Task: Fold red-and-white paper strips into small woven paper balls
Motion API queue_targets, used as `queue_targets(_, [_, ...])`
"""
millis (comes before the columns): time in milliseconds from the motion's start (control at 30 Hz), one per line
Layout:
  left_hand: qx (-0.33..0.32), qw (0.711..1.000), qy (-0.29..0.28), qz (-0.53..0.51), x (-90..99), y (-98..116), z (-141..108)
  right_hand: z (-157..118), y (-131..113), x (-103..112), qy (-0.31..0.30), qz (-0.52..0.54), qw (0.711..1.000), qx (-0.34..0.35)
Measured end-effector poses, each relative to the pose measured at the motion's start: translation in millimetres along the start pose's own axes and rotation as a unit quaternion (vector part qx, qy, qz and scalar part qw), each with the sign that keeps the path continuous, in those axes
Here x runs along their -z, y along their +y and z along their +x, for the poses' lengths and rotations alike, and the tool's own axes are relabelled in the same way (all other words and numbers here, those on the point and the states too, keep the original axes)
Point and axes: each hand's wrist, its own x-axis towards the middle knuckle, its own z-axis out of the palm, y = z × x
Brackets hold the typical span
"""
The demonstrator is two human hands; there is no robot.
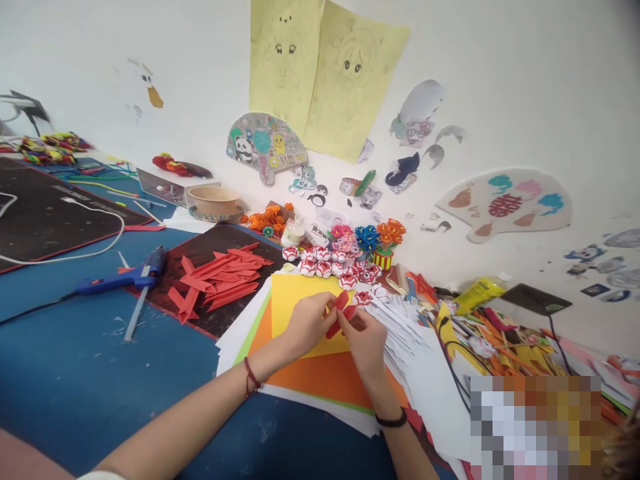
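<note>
Between my hands is a folded red paper strip (342, 313), held over a stack of yellow and orange paper (295, 300). My left hand (313, 323) pinches one side of it, and my right hand (367, 337) grips the other with thumb and fingers. Parts of the strip are hidden by my fingers. Left of the stack lies a pile of folded red paper strips (220, 277) on a dark mat (227, 241). Just beyond my hands sit several red-and-white paper balls (323, 269).
A blue glue gun (127, 279) rests on the blue table (75, 360) at left, its cord trailing. White paper strips (410, 333) lie right of my hands. Paper flowers (367, 238), a round bowl (214, 200) and a heap of coloured scraps (520, 340) line the wall.
</note>
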Motion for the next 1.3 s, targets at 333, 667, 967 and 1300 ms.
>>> queue_targets(333, [-0.037,0.999,0.017,0.000,-2.0,-7,0,1,1,0,-0.034,0.034,0.999,0.015])
queue_targets(667, [-0.101,0.984,0.044,0.140,2.2,-7,-1,3,-3,2,-0.098,0.097,0.990,0.034])
queue_targets(967, [-0.151,0.973,0.066,0.162,-6.7,-11,-4,1,-5,0,-0.098,0.100,0.989,0.056])
queue_targets(1300, [-0.146,0.979,0.063,0.126,-9.7,-14,-4,3,-4,1,-0.113,0.079,0.986,0.098])
